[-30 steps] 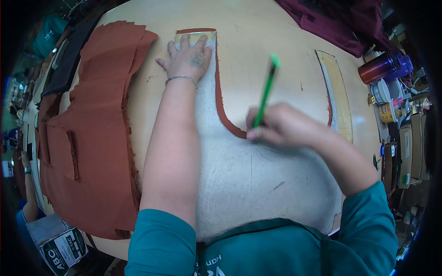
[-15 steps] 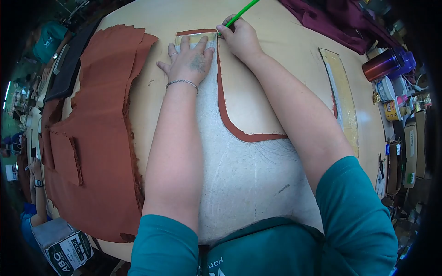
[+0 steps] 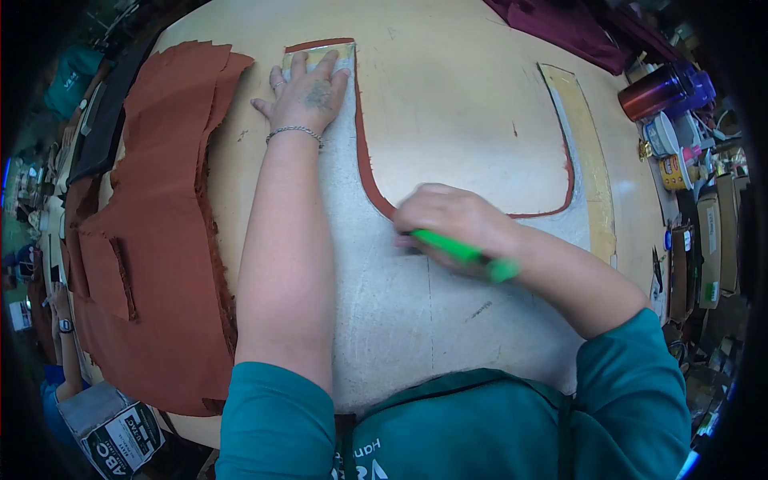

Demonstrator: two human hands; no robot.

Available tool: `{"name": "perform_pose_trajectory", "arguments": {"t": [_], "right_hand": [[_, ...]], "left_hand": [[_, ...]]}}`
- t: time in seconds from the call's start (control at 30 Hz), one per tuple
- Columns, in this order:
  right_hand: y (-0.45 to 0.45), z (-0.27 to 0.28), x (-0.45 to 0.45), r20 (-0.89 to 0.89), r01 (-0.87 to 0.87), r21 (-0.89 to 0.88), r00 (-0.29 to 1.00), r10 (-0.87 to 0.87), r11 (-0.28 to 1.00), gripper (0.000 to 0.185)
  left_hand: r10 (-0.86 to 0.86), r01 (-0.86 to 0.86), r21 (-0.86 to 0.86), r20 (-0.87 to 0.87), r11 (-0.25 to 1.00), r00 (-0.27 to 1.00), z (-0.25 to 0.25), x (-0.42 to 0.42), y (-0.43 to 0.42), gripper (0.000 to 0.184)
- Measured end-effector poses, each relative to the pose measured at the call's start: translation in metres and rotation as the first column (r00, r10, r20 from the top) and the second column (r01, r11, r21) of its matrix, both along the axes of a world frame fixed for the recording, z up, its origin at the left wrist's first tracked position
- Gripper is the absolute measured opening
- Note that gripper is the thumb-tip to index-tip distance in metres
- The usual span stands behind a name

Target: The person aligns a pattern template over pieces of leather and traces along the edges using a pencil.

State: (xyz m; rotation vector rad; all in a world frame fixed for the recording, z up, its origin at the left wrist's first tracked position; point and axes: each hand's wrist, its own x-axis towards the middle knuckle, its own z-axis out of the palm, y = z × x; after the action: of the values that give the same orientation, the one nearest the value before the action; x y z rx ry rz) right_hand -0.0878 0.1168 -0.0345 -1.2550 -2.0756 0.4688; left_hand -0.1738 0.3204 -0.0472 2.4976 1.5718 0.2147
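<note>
My left hand (image 3: 308, 98) lies flat with fingers spread, pressing on the yellow-taped upper end of a grey-white pattern template (image 3: 384, 320). Rust-brown fabric (image 3: 365, 160) sits beneath the template and shows as a narrow strip along its curved inner edge. My right hand (image 3: 456, 220), smeared by motion, is closed around a green pen (image 3: 448, 244). It is over the template at the bottom of the curve, and the pen's tip cannot be made out. The template's other taped arm (image 3: 588, 136) reaches up on the right.
Stacked rust-brown fabric pieces (image 3: 152, 208) lie on the left of the table (image 3: 448, 96). Maroon cloth (image 3: 568, 32) is at the back right. A tumbler (image 3: 652, 92), tubs (image 3: 662, 134) and boxes (image 3: 710, 232) line the right edge. Another person's arm (image 3: 70, 352) shows at far left.
My right hand has swept down from the template's top corner to the curve's bottom, carrying the green pen. My left hand stays pressed on the template; the whole view has shifted slightly.
</note>
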Motion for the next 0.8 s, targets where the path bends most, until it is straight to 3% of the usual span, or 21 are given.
{"name": "perform_pose_trajectory", "arguments": {"t": [0.1,0.13,0.23,0.27,0.37,0.47,0.53,0.57,0.6,0.7,0.77,0.8], "right_hand": [[-0.026,0.017,0.028,-0.048,0.087,-0.224,0.994,-0.1,0.971,0.013],[-0.032,0.014,0.034,-0.139,0.134,-0.311,0.973,-0.185,0.941,0.011],[-0.038,-0.004,0.039,-0.273,0.202,-0.305,0.918,-0.289,0.931,0.005],[-0.039,-0.003,0.039,-0.274,0.209,-0.338,0.911,-0.309,0.917,0.005],[-0.038,0.0,0.038,-0.284,0.214,-0.352,0.903,-0.322,0.911,0.007],[-0.038,-0.011,0.041,-0.27,0.218,-0.244,0.921,-0.282,0.945,0.016],[-0.037,-0.015,0.042,-0.297,0.23,-0.203,0.912,-0.284,0.952,0.013],[-0.037,-0.016,0.04,-0.309,0.231,-0.184,0.909,-0.28,0.955,0.012],[-0.038,-0.015,0.038,-0.292,0.252,-0.159,0.911,-0.29,0.954,0.013],[-0.04,-0.008,0.031,-0.225,0.32,-0.137,0.911,-0.344,0.937,0.016],[-0.051,0.0,0.029,-0.142,0.385,-0.194,0.899,-0.414,0.902,0.017],[-0.059,-0.005,0.039,-0.092,0.451,-0.121,0.882,-0.462,0.884,0.017]], "left_hand": [[0.009,-0.009,-0.002,-0.005,1.0,1.0,0.001,0.001,0.001,0.046],[0.014,-0.015,0.028,0.041,0.999,0.999,-0.001,0.001,0.001,0.048],[0.011,-0.018,0.044,0.165,0.999,0.986,-0.005,-0.001,0.007,0.047],[-0.065,-0.032,0.276,0.335,0.961,0.94,-0.014,-0.005,0.008,0.033],[-0.294,0.129,0.3,0.611,0.945,0.735,-0.003,-0.032,-0.012,0.016],[-0.518,0.436,0.291,0.592,0.852,0.617,0.035,-0.052,-0.12,0.006],[-0.677,0.625,0.29,0.468,0.725,0.568,0.035,-0.054,-0.189,0.008],[-0.641,0.648,0.166,0.452,0.744,0.62,0.029,-0.053,-0.219,0.015],[-0.673,0.67,0.135,0.314,0.73,0.67,0.023,-0.05,-0.239,0.035],[-0.592,0.588,0.086,0.038,0.804,0.805,0.016,-0.038,-0.267,0.052],[-0.583,0.583,0.01,-0.006,0.812,0.812,0.013,-0.037,-0.266,0.059],[-0.583,0.583,0.018,-0.009,0.812,0.812,0.014,-0.037,-0.267,0.059]]}}
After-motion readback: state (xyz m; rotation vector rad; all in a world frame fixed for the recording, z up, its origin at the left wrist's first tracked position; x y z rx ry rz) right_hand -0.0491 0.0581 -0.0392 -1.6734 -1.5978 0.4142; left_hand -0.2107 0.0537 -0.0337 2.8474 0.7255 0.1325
